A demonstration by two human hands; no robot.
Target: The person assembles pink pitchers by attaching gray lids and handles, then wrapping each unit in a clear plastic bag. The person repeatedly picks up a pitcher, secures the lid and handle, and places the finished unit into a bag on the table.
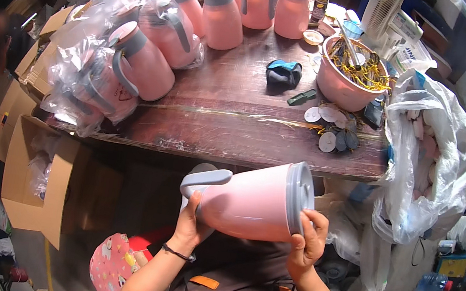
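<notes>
A pink jug with grey trim lies on its side in front of my body, clear of the table edge. My left hand grips its left end, below the grey handle; some of those fingers are hidden behind the jug. At the other end, my right hand holds the rim of the round grey base between thumb and fingers. The base faces right.
Several matching jugs stand at the table's back, others in clear plastic bags at left. A pink tub with yellow ties and round tags sits right. An open carton and white sack flank the table.
</notes>
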